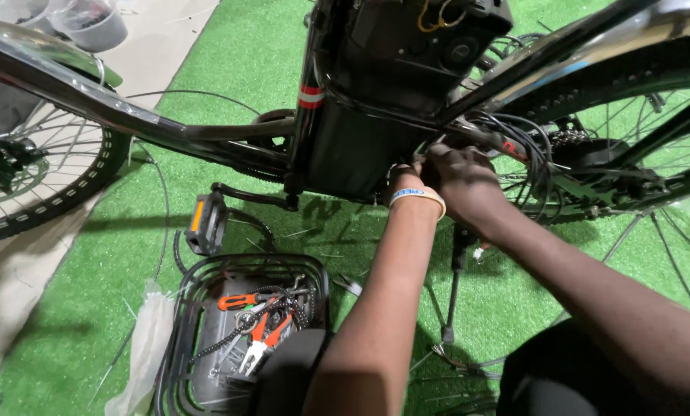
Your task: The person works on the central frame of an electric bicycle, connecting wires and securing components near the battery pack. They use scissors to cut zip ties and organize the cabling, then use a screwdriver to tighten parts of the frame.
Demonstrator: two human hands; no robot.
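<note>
Both hands — left hand (406, 181), right hand (460, 181) — pressed together at cable bundle (526, 154) under black battery case (368, 146); finger state impossible to tell. Wire basket (177, 323) with orange-handled pliers (264, 335) near knee — within reach.

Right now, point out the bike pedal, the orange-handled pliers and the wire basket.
bike pedal (204, 222), head view: on the flat face, by the orange reflector.
orange-handled pliers (266, 333), head view: on the handles, near the pivot.
wire basket (177, 339), head view: on the left rim wires.
</note>
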